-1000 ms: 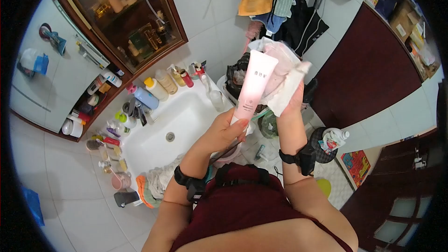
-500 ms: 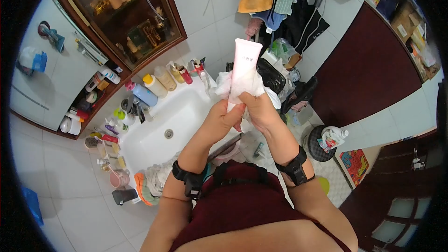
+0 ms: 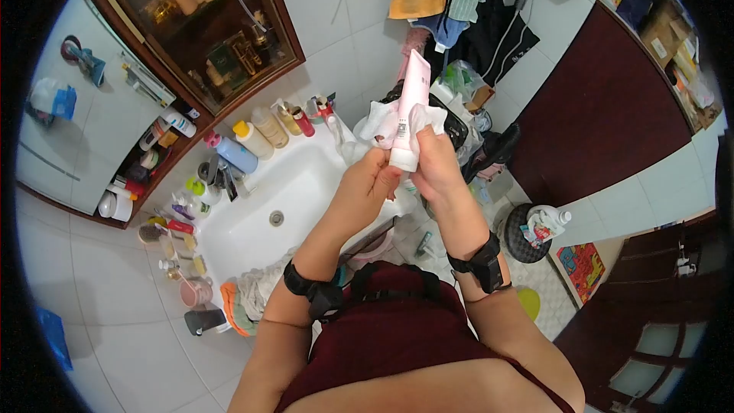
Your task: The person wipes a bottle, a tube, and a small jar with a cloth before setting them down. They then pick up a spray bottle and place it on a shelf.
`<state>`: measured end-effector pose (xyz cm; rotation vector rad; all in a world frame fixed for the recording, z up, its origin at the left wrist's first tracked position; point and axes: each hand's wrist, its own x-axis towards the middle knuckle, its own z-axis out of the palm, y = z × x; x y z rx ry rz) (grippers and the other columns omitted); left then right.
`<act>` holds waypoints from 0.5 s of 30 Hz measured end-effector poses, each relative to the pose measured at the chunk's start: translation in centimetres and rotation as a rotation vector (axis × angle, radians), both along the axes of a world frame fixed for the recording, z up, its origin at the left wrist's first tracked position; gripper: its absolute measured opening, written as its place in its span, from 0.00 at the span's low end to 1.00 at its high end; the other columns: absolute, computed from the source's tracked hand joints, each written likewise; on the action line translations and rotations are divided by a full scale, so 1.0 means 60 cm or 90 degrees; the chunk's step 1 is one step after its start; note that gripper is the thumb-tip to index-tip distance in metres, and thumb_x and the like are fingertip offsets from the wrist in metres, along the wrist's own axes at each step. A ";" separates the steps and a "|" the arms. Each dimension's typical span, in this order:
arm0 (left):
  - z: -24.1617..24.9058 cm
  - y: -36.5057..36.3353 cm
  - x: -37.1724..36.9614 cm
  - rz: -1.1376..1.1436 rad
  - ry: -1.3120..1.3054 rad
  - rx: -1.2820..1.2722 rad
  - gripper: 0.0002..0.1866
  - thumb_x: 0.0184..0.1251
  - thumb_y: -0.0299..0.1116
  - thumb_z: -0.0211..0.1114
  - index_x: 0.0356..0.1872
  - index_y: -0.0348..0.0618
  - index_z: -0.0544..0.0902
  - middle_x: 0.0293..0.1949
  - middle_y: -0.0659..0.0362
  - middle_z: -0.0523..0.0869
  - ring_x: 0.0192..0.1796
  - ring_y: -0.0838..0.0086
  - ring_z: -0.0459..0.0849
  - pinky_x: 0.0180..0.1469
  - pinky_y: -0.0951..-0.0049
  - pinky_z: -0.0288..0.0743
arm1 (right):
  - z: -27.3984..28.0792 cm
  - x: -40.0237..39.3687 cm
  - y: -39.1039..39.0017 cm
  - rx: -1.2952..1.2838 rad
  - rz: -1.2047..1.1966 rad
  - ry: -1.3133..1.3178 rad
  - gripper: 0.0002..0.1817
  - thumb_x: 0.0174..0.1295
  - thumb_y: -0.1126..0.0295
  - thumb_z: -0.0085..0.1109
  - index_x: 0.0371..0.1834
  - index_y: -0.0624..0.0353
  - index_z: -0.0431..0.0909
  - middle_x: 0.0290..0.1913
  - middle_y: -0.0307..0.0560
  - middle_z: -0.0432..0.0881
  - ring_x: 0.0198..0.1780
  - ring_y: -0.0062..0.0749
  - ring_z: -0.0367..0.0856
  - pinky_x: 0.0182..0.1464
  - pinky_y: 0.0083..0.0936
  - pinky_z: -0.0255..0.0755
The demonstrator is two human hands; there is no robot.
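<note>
Between my two hands is a pale pink squeeze tube [image 3: 414,90] with a white cap, its cap end toward me and its flat end tilted up and away. My left hand [image 3: 370,180] is closed at the tube's lower left side, near the cap. White tissue [image 3: 381,119] shows beyond its fingers, on both sides of the tube. My right hand [image 3: 437,162] is closed on tissue against the tube's right side, thumb uppermost. Some fingers of both hands are hidden beneath the tube and tissue.
A white sink [image 3: 252,241] lies at left, with several bottles [image 3: 269,128] along its back rim and crumpled cloths [image 3: 256,294] on its front edge. A mirrored cabinet [image 3: 298,46] hangs above. To the right, a detergent bottle [image 3: 547,223] stands on a dark stool [image 3: 527,248].
The tube has turned and tilted, so its side and white cap now show. The tissue has opened away from the tube's front, and my right hand has shifted slightly right.
</note>
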<state>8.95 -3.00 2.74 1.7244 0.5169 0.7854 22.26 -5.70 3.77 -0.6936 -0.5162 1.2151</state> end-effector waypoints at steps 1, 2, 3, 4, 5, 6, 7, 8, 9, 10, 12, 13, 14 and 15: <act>-0.011 0.005 0.000 0.005 -0.015 -0.011 0.10 0.71 0.34 0.50 0.42 0.37 0.72 0.21 0.62 0.75 0.23 0.79 0.74 0.28 0.76 0.70 | -0.002 -0.008 0.000 -0.005 -0.011 0.009 0.15 0.66 0.62 0.50 0.51 0.59 0.69 0.38 0.42 0.78 0.35 0.27 0.79 0.36 0.25 0.74; -0.018 0.008 0.000 0.008 -0.029 -0.021 0.10 0.72 0.34 0.49 0.41 0.37 0.73 0.21 0.63 0.74 0.23 0.81 0.72 0.27 0.77 0.69 | -0.005 -0.018 0.002 -0.008 -0.022 0.018 0.15 0.66 0.63 0.49 0.51 0.58 0.68 0.38 0.42 0.78 0.34 0.26 0.79 0.34 0.24 0.74; -0.019 0.008 0.001 0.034 -0.063 -0.071 0.10 0.72 0.34 0.48 0.41 0.36 0.73 0.21 0.63 0.74 0.22 0.81 0.72 0.27 0.77 0.69 | -0.010 -0.024 0.001 -0.012 -0.035 0.028 0.15 0.66 0.64 0.49 0.52 0.58 0.67 0.37 0.42 0.78 0.32 0.26 0.78 0.32 0.23 0.74; -0.020 0.006 0.004 0.059 -0.098 -0.120 0.11 0.72 0.34 0.48 0.41 0.36 0.74 0.20 0.63 0.74 0.22 0.82 0.71 0.27 0.77 0.69 | -0.024 -0.020 -0.006 0.027 0.051 -0.045 0.16 0.64 0.70 0.49 0.55 0.58 0.65 0.35 0.41 0.77 0.27 0.26 0.77 0.25 0.21 0.72; -0.021 0.006 0.007 0.084 -0.133 -0.170 0.11 0.72 0.34 0.48 0.40 0.36 0.74 0.20 0.63 0.74 0.22 0.82 0.71 0.26 0.78 0.68 | -0.030 -0.025 -0.011 0.039 0.045 -0.092 0.16 0.64 0.71 0.49 0.55 0.57 0.64 0.36 0.41 0.76 0.29 0.27 0.77 0.23 0.23 0.71; -0.026 0.010 0.006 0.073 -0.097 -0.155 0.11 0.72 0.33 0.49 0.41 0.36 0.74 0.20 0.63 0.74 0.21 0.82 0.71 0.26 0.78 0.68 | -0.030 -0.034 -0.017 0.051 0.038 -0.139 0.17 0.63 0.71 0.50 0.55 0.56 0.64 0.37 0.41 0.76 0.30 0.28 0.76 0.21 0.24 0.71; -0.034 0.018 0.001 0.063 -0.062 -0.139 0.10 0.72 0.33 0.49 0.41 0.36 0.75 0.19 0.64 0.74 0.21 0.82 0.71 0.26 0.78 0.68 | -0.026 -0.038 -0.019 0.063 0.032 -0.187 0.18 0.62 0.72 0.50 0.56 0.55 0.64 0.39 0.41 0.75 0.32 0.29 0.76 0.18 0.25 0.70; -0.038 0.026 -0.006 0.053 -0.026 -0.123 0.10 0.71 0.33 0.50 0.41 0.37 0.75 0.19 0.64 0.74 0.21 0.82 0.70 0.26 0.78 0.68 | -0.016 -0.034 -0.027 0.053 0.058 -0.179 0.20 0.60 0.76 0.51 0.57 0.57 0.65 0.40 0.41 0.76 0.35 0.27 0.77 0.26 0.24 0.73; -0.037 0.033 -0.014 0.054 0.038 -0.074 0.09 0.70 0.33 0.52 0.41 0.37 0.75 0.19 0.64 0.74 0.21 0.82 0.71 0.25 0.78 0.68 | -0.025 -0.025 -0.024 0.070 0.023 -0.270 0.20 0.58 0.76 0.52 0.56 0.58 0.66 0.39 0.41 0.76 0.35 0.26 0.77 0.30 0.23 0.73; -0.036 0.043 -0.023 0.054 0.102 -0.024 0.09 0.70 0.33 0.53 0.41 0.37 0.76 0.19 0.64 0.75 0.21 0.81 0.71 0.25 0.78 0.68 | -0.040 -0.013 -0.017 0.087 -0.011 -0.359 0.20 0.57 0.77 0.52 0.54 0.59 0.67 0.38 0.40 0.77 0.35 0.25 0.78 0.33 0.22 0.73; -0.022 0.070 -0.047 0.078 0.197 0.053 0.13 0.65 0.33 0.60 0.46 0.37 0.74 0.26 0.60 0.81 0.28 0.79 0.78 0.33 0.78 0.72 | -0.046 -0.001 -0.016 0.086 -0.031 -0.454 0.21 0.56 0.75 0.54 0.55 0.60 0.68 0.39 0.40 0.78 0.37 0.23 0.77 0.39 0.20 0.72; -0.010 0.078 -0.041 0.080 0.054 0.013 0.14 0.65 0.34 0.60 0.47 0.38 0.73 0.28 0.59 0.81 0.32 0.77 0.79 0.36 0.77 0.73 | -0.042 0.001 -0.022 0.065 -0.014 -0.457 0.22 0.57 0.73 0.54 0.57 0.60 0.68 0.42 0.40 0.77 0.40 0.22 0.77 0.40 0.20 0.71; 0.003 0.085 -0.033 0.081 -0.088 -0.029 0.15 0.65 0.34 0.60 0.48 0.38 0.72 0.31 0.58 0.81 0.35 0.75 0.81 0.40 0.75 0.74 | -0.041 0.000 -0.027 0.044 0.003 -0.461 0.23 0.58 0.71 0.55 0.58 0.60 0.67 0.44 0.41 0.77 0.42 0.21 0.76 0.41 0.19 0.71; 0.017 0.090 -0.027 0.085 -0.231 -0.071 0.16 0.65 0.34 0.60 0.49 0.38 0.71 0.34 0.58 0.81 0.38 0.73 0.82 0.44 0.74 0.74 | -0.043 -0.002 -0.028 0.033 0.069 -0.368 0.24 0.57 0.69 0.56 0.58 0.60 0.67 0.44 0.40 0.77 0.41 0.21 0.77 0.41 0.19 0.71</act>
